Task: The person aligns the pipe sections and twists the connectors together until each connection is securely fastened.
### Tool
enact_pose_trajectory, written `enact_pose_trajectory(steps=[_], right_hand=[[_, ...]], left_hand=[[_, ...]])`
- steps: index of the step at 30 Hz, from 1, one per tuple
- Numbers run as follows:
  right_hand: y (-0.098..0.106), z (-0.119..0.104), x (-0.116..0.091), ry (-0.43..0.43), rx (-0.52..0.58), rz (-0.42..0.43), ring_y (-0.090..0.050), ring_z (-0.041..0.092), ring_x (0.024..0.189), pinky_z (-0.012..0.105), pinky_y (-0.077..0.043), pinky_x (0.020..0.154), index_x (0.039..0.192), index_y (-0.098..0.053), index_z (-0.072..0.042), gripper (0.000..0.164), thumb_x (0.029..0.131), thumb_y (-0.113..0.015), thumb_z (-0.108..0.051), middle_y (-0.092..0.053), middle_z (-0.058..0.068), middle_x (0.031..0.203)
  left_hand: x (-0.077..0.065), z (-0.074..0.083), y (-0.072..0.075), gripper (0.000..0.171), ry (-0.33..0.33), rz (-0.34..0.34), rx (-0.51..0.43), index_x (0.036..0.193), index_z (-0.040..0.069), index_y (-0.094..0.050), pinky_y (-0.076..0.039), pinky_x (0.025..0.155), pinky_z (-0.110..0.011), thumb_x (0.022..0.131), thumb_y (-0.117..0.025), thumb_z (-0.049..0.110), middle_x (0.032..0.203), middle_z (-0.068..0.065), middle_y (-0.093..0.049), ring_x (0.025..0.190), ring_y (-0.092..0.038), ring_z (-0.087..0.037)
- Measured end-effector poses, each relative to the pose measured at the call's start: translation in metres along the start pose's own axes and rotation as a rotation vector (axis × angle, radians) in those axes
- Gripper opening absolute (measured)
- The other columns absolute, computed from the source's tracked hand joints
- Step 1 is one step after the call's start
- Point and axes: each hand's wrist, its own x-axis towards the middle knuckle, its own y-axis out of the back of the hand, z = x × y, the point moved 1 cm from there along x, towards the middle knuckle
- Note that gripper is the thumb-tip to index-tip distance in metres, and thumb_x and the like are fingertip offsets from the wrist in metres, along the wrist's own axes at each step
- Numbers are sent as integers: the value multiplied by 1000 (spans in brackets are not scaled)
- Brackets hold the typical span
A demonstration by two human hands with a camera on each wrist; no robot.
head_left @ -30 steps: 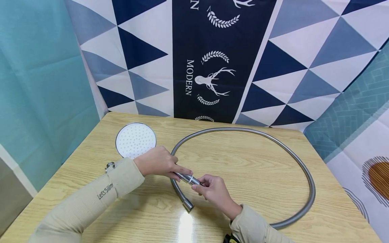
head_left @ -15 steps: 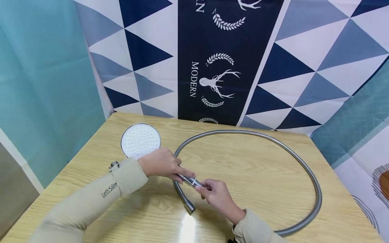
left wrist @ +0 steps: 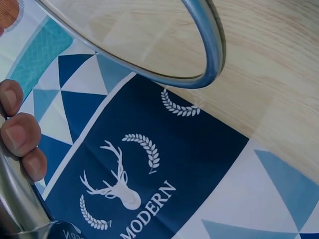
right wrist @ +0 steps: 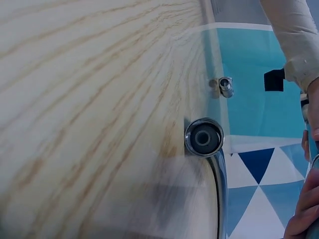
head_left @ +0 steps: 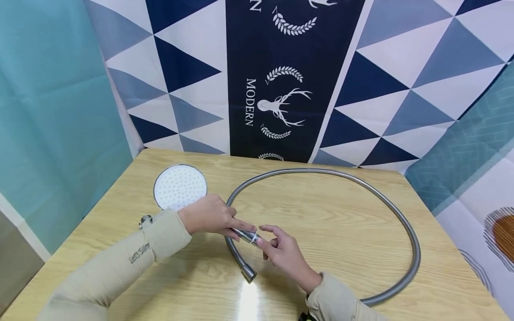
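Note:
In the head view, my left hand [head_left: 214, 217] grips the chrome handle [head_left: 245, 233] of a shower head [head_left: 180, 188], whose white nozzle face looks up beyond the wrist. Around the handle near its right end is a white ring [head_left: 254, 237]. At that end, the thumb of my right hand [head_left: 284, 254] touches the handle while the index finger reaches out above it. Whether the other fingers press it from below is hidden. A grey shower hose [head_left: 385, 203] loops over the wooden table; its loose end with a metal nut [head_left: 249, 273] lies just below the hands.
A small chrome fitting [head_left: 146, 220] lies left of the left sleeve, also seen as a chrome piece [right wrist: 226, 87] in the right wrist view. Patterned cloth [head_left: 192, 67] hangs behind the wooden table [head_left: 321, 232]. The hose passes beneath the right sleeve [head_left: 337, 299].
My right hand's index finger has straightened and lifted away from the handle's end, where it was pinching before. My left hand keeps its grip. The whole view has shifted slightly with the head.

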Motion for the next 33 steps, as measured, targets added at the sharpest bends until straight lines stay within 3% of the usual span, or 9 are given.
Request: enact_pose_trajectory(steps=[4, 9, 13, 23, 27, 33], right_hand=[[-5, 2, 0, 13, -19, 13, -40, 3, 45, 18, -32, 43, 111, -56, 4, 32, 85, -72, -6, -58, 4, 60], [-10, 4, -1, 67, -77, 68, -42, 2, 48, 17, -32, 44, 98, -61, 2, 27, 77, -78, -1, -57, 1, 60], [-9, 3, -2, 94, -58, 99, -44, 3, 50, 17, -34, 45, 93, -64, 4, 21, 77, -77, 1, -62, 6, 63], [-4, 2, -5, 115, -42, 72, -48, 3, 54, 17, -35, 47, 95, -66, 8, 17, 82, -73, 0, -67, 14, 71], [-3, 3, -6, 113, -47, 86, -46, 3, 52, 17, -33, 46, 99, -66, 10, 18, 84, -71, -1, -65, 18, 69], [-2, 0, -8, 150, -86, 118, -42, 2, 50, 18, -32, 45, 98, -66, 10, 16, 86, -69, 1, -59, 6, 62]], left_hand=[[-6, 3, -1, 39, 18, 0, 1, 122, 40, -62, -25, 40, -15, 85, -65, 52, 56, 8, -49, 43, -27, -4], [-11, 5, 0, 41, 10, 52, 45, 120, 40, -63, -25, 39, -16, 82, -67, 54, 55, 8, -48, 42, -25, -4], [-8, 4, -1, 41, -1, 83, 73, 119, 41, -62, -26, 39, -18, 81, -66, 55, 54, 8, -46, 43, -22, -5], [-6, 5, -2, 42, 6, 105, 70, 121, 41, -61, -25, 39, -16, 82, -66, 55, 54, 8, -46, 44, -22, -4], [-4, 5, -5, 42, 3, 158, 86, 119, 39, -61, -26, 39, -17, 81, -67, 54, 54, 8, -45, 43, -24, -4], [-4, 5, -9, 41, 15, 255, 126, 115, 39, -60, -28, 40, -18, 78, -69, 54, 54, 7, -44, 42, -29, -6]])
